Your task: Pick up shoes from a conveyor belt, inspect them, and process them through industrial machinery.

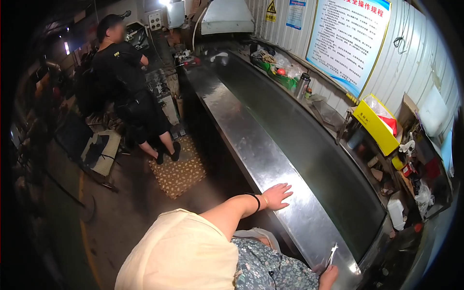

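My left hand (277,196) lies flat on a long shiny metal ledge (256,145), its fingers spread and nothing in them. A dark band and a thin bracelet circle that wrist. Close to the lower edge, my right hand (328,277) is closed around a slim silvery tool (332,254) with a narrow, pointed end. The tool points up over the near end of the ledge; its exact kind is hard to make out. Beyond the ledge runs a wide dark green conveyor belt (295,140).
A person in black (125,77) stands at the far left on a spotted mat (179,166), beside a cluttered bench. Along the belt's right side are a thermos (302,85), a yellow box (377,124) and a white plastic bottle (396,213). A chair (104,152) stands at left.
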`<state>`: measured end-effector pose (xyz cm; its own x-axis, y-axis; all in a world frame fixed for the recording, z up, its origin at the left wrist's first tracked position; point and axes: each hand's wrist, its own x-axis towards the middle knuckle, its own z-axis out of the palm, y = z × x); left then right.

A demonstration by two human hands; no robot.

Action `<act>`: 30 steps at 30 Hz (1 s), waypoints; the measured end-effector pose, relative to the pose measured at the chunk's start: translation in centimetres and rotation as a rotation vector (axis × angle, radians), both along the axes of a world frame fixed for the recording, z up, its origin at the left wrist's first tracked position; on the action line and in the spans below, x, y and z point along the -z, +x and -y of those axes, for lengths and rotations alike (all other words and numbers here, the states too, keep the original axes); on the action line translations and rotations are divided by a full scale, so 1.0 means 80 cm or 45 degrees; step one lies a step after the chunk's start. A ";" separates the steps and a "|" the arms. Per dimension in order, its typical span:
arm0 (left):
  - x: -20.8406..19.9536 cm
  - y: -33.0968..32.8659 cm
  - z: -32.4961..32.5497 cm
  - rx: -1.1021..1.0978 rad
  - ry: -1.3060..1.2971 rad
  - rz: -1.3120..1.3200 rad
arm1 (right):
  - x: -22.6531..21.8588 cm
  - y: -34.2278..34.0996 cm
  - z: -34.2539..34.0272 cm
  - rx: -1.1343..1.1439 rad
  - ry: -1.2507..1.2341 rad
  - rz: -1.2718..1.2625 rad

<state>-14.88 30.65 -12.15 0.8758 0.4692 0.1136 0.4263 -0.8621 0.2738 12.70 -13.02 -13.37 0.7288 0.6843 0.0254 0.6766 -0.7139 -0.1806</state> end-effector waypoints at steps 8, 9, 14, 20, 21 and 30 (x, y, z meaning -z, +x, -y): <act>0.003 0.000 -0.001 0.002 0.008 0.008 | 0.007 0.010 0.004 -0.064 -0.095 0.053; 0.003 0.000 -0.002 0.003 0.007 0.008 | 0.006 0.010 0.005 -0.061 -0.098 0.053; 0.007 -0.001 -0.004 -0.004 0.002 -0.006 | -0.026 -0.010 -0.014 -0.053 -0.033 0.016; 0.004 -0.003 -0.003 -0.011 -0.021 -0.012 | -0.066 -0.040 -0.037 0.242 0.013 -0.231; 0.004 -0.002 -0.004 -0.005 -0.015 -0.010 | -0.072 -0.044 -0.037 0.244 0.012 -0.229; 0.007 -0.002 -0.004 0.010 -0.008 0.008 | -0.051 -0.028 -0.028 0.212 -0.001 -0.294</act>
